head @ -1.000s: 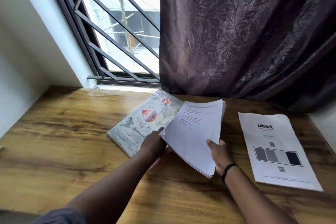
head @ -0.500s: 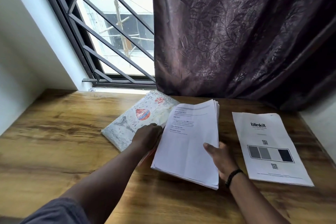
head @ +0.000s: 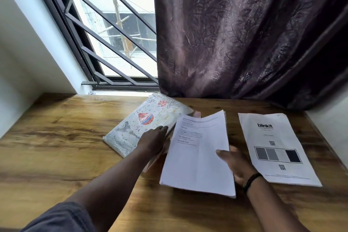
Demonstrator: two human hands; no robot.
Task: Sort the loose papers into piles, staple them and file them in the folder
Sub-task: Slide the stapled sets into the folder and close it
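Both hands hold the paper stack point(head: 197, 154) just above the wooden table point(head: 56, 137) — right hand point(head: 235, 164) with its thumb curled over the near-right edge, left hand point(head: 152, 141) gripping the left edge. The patterned folder point(head: 143, 124) lies just left, a blinkit sheet point(head: 275, 147) just right — beyond them a dark curtain point(head: 235, 34) and a barred window point(head: 113, 30).

Under my grip the worktop point(head: 56, 137) is brown wood-grain with a soft sheen. Between my hands the paper stack point(head: 197, 156) is matt white. Left of my grip the folder point(head: 135, 130) has a glossy, printed plastic-looking cover. Right of my grip the printed sheet point(head: 278, 149) is matt paper. Beyond, the curtain point(head: 244, 34) is creased, faintly shiny cloth, and the window grille point(head: 105, 43) is dark painted metal.
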